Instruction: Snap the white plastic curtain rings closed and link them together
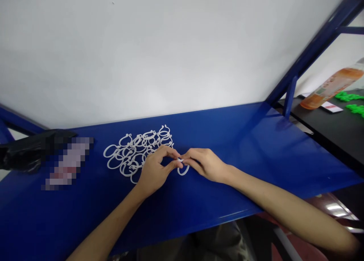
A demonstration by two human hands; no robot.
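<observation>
Between my two hands is a small white plastic ring (183, 173), its loop hanging just above or against the blue table. My left hand (156, 168) pinches the ring's upper left side between thumb and fingers. From the other side, my right hand (207, 164) pinches its upper right part, the fingertips of both hands nearly touching. The top of the ring is mostly covered by my fingers. Left of and behind my left hand lies a loose pile of similar white rings (125, 153), with small knobs or eyelets at their ends; my left hand hides part of it.
The blue metal table (227, 136) meets a white wall (170, 56). On the left lie a black plastic bag (25, 151) and a blurred-out flat item (68, 162). On the right, a black surface (321, 128) carries an orange drink bottle (331, 86), a phone-like object and green pieces (348, 96).
</observation>
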